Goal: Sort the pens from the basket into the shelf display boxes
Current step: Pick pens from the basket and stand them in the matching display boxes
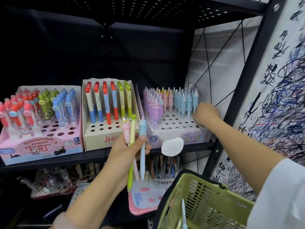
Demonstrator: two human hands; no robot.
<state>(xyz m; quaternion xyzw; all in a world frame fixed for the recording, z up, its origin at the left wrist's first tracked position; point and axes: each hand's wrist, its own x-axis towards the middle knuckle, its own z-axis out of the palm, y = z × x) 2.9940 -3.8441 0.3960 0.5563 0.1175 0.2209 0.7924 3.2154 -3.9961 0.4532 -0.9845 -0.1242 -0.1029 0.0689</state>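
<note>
My left hand grips three pens upright in front of the shelf: a pink unicorn pen, a green mushroom-top pen and a blue unicorn pen. My right hand reaches into the right end of the unicorn display box, fingers curled at a blue unicorn pen standing in the back row. A green basket hangs on my right forearm at the lower right, with a couple of pens lying inside.
A cream box of red, blue and green mushroom-top pens stands mid-shelf. A pink retractable-eraser box sits at the left. More stationery fills the lower shelf. A scribbled white test sheet hangs beside the black shelf post.
</note>
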